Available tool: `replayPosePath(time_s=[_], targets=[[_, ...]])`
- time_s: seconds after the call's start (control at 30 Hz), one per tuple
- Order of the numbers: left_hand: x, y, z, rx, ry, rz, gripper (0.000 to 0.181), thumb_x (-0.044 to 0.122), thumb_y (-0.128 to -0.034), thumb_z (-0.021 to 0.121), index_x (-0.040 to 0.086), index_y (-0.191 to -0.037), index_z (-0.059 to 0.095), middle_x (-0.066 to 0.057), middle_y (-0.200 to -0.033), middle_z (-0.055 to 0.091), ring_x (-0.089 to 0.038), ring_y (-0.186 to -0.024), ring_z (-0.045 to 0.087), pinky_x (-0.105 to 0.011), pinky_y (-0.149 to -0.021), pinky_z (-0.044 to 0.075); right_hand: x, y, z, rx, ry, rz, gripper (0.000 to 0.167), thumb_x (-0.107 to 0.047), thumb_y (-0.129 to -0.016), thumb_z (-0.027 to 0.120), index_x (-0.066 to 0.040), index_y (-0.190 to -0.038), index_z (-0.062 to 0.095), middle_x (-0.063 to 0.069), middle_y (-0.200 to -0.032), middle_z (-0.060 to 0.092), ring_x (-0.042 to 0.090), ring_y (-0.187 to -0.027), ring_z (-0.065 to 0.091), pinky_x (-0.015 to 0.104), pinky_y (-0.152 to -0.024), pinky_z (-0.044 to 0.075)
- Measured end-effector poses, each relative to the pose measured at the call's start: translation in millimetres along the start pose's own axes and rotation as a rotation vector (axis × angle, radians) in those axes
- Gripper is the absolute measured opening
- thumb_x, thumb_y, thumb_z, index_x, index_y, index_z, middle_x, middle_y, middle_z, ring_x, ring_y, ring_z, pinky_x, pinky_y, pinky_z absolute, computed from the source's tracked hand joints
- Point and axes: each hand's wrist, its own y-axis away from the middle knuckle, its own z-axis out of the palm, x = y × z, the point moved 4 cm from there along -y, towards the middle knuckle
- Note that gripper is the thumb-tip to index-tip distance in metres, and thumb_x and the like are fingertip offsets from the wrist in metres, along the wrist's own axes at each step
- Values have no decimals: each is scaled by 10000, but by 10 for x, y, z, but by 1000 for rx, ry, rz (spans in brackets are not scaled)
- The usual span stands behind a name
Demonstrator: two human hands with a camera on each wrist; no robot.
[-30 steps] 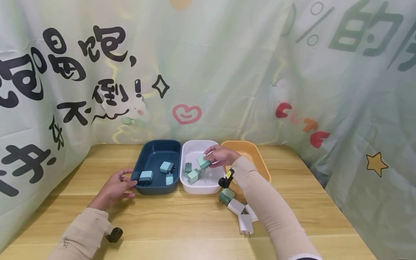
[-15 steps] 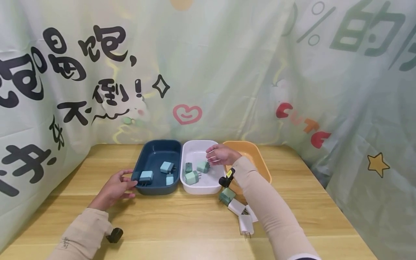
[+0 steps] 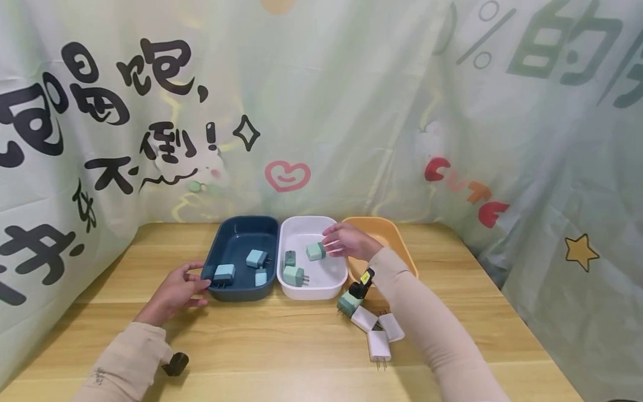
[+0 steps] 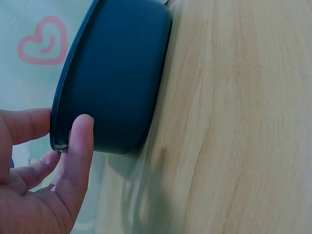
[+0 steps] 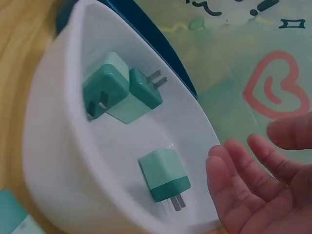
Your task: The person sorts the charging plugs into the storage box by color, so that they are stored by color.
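My left hand (image 3: 178, 291) pinches the near left corner of a dark blue bin (image 3: 249, 223), thumb on the outer wall and a finger at the rim (image 4: 57, 109). Three light-blue-and-navy chargers (image 3: 224, 273) lie inside it. Over the right side of the white bin (image 3: 310, 293) hovers my right hand (image 3: 351, 241), fingers extended and holding nothing. In that bin are three green chargers; one charger (image 3: 315, 252) lies just left of the fingertips, and the right wrist view shows this charger (image 5: 165, 170) apart from the hand (image 5: 263, 187).
A yellow bin (image 3: 407, 254) stands at the right of the row, partly behind the right hand and forearm. In front of it on the wooden table lie a green charger (image 3: 349, 303) and three white chargers (image 3: 379, 346). A printed curtain (image 3: 346, 111) hangs behind.
My right hand has let go of a green charger in the white bin and has drawn slightly back to the right. The left hand stays at the blue bin.
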Motion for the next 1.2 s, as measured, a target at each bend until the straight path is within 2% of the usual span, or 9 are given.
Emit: replayPosePath(time_s=[0.17, 0.33, 0.47, 0.7, 0.97, 1.07, 1.2], targets=[[-6, -8, -6, 6, -5, -10, 611, 30, -961, 580, 3, -1479, 257, -186, -1066, 390, -330, -965, 565, -370, -707, 588, 16, 136, -11, 7, -27, 2, 414, -137, -1000, 407, 94, -1342, 427, 282, -1237, 539, 415, -1113, 566, 329, -783, 558], [-11, -9, -14, 10, -6, -21, 614, 32, -964, 576, 5, -1484, 251, -197, -1083, 390, -342, -983, 562, -372, -708, 588, 18, 324, 9, -2, -7, -8, 435, -218, -1013, 368, 96, -1298, 459, 262, -1186, 569, 379, -1029, 603, 343, -777, 556], [-11, -11, -15, 14, -7, -25, 630, 35, -958, 590, 6, -1487, 249, -191, -1072, 388, -341, -983, 557, -372, -703, 588, 37, 486, 31, -11, 31, -32, 413, -227, -1011, 376, 82, -1260, 491, 202, -1098, 600, 402, -1034, 591, 354, -784, 553], [-2, -3, -8, 11, -1, -20, 636, 39, -955, 597, 8, -1486, 248, -176, -1051, 389, -339, -972, 557, -369, -702, 588, 90, 711, 63, -9, 93, -105, 350, -160, -990, 379, 94, -1187, 518, 179, -1023, 617, 274, -878, 634, 357, -741, 561], [-9, -3, -2, 4, 9, -14, 626, 34, -960, 587, 2, -1484, 248, -169, -1049, 387, -328, -971, 560, -369, -707, 588, 151, 932, 110, 4, 150, -125, 285, -107, -992, 392, 86, -1129, 550, 195, -1030, 614, 343, -920, 628, 351, -724, 554], [-12, -11, -2, 3, 10, -17, 626, 36, -961, 588, 4, -1486, 247, -166, -1043, 388, -327, -967, 558, -370, -706, 588, 213, 1006, 113, -15, 149, -118, 277, -117, -1003, 391, 69, -1110, 565, 183, -1050, 606, 366, -969, 608, 367, -757, 546], [-9, -16, -5, -4, 14, -17, 625, 31, -962, 582, 6, -1487, 243, -170, -1055, 397, -320, -961, 562, -371, -709, 587, 298, 1102, 115, -42, 145, -115, 301, -131, -1014, 386, 85, -1127, 562, 213, -1088, 599, 332, -975, 588, 404, -808, 536]])
